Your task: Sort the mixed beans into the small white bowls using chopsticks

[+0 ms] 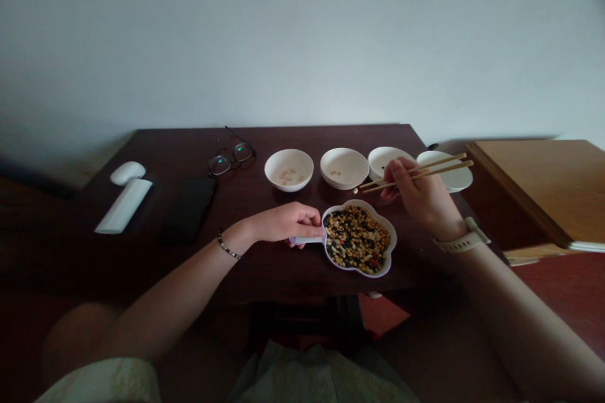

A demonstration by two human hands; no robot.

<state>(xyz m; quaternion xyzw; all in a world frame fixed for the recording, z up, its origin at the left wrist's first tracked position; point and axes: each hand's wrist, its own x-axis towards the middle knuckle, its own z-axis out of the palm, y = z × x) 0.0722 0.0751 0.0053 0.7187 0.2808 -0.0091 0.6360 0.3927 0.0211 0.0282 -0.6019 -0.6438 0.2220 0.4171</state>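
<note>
My left hand (302, 223) is closed round the handle (307, 240) of a flower-shaped white dish (394, 236). Mixed beans and grains (357, 236), mostly yellow and black, fill the dish. In my right hand (416, 192) is a pair of chopsticks (439, 169), slanting down to the left. A small pale bean (355, 191) shows at their tips, in front of a white bowl (344, 179) with a few pale pieces. Left of that stands another white bowl (289, 186) with several pale beans. A third bowl (378, 154), partly behind my right hand, has a dark speck inside.
A fourth white bowl (460, 182) stands at the far right of the dark table (265, 271). Eyeglasses (231, 160), a black phone-like slab (189, 204) and a white rounded device (123, 204) lie on the left. A wooden surface (543, 182) adjoins on the right; a wall rises behind.
</note>
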